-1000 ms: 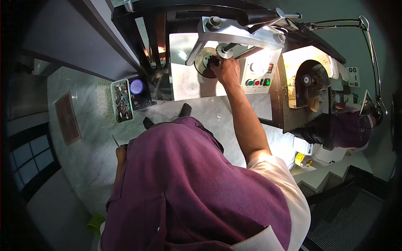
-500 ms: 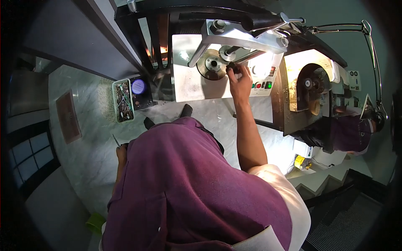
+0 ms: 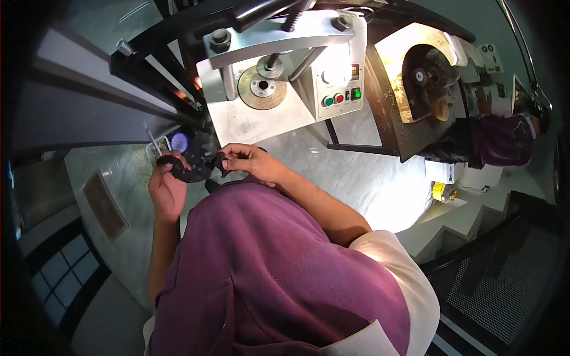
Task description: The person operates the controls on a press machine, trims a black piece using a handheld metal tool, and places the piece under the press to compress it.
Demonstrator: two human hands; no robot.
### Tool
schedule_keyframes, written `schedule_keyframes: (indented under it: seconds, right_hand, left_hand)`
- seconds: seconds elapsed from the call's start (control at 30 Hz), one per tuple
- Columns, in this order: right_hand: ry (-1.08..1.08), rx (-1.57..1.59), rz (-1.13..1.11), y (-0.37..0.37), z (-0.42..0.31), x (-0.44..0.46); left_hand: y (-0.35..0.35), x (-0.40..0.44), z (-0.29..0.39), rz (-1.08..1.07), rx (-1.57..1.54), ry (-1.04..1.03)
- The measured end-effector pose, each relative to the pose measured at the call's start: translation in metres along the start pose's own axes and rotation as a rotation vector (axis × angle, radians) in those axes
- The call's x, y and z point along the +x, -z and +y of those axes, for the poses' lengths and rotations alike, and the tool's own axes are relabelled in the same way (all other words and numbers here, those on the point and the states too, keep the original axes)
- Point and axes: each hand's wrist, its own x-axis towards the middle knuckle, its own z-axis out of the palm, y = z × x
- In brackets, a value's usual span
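In front of my apron, both hands are closed on a dark, curved piece [image 3: 193, 173] that looks soft; I cannot make out its exact kind. My left hand [image 3: 169, 193] grips its left end, with a thin metal blade-like tool [image 3: 151, 137] sticking up from the same fingers. At the other end, my right hand [image 3: 255, 163] pinches a dark, ragged portion between thumb and fingers. Beyond my hands stands a bench machine with a round metal plate [image 3: 261, 98], a hub at its centre, and a pressing disc [image 3: 270, 66] over it.
The machine's control panel [image 3: 341, 89] has green and red buttons. A metal crossbar [image 3: 279, 38] spans above the plate. At right is a lit workbench [image 3: 389, 89], with a co-worker [image 3: 504, 139] beside it. A purple-lidded tub [image 3: 179, 142] sits low behind my left hand.
My right hand has drawn back from the machine's plate with the dark piece. My left hand has risen from my side with the thin tool, and both now meet at the piece.
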Motion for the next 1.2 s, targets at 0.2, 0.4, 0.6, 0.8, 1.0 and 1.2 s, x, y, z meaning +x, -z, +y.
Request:
schedule_keyframes:
  seconds: [0.2,0.4,0.6,0.8,1.0,1.2]
  right_hand:
    - [-0.105,0.375,-0.075,0.014,-0.026,-0.014]
    - [0.127,0.187,0.002,0.039,-0.037,-0.018]
    - [0.186,-0.350,-0.095,0.040,-0.065,-0.036]
    - [0.069,-0.756,0.098,0.063,-0.096,-0.056]
    - [0.179,-0.430,0.054,0.084,-0.055,-0.046]
    - [0.147,-0.312,-0.111,0.058,-0.043,-0.029]
  left_hand:
    - [-0.083,0.002,-0.026,-0.240,0.232,0.057]
    - [-0.093,0.016,-0.045,-0.023,0.723,-0.034]
    - [-0.098,0.013,-0.059,-0.106,0.444,0.451]
    - [-0.113,0.009,-0.062,0.064,0.537,0.419]
    - [-0.099,0.006,-0.060,0.051,0.464,0.336]
    - [-0.125,-0.006,-0.067,0.180,0.588,0.331]
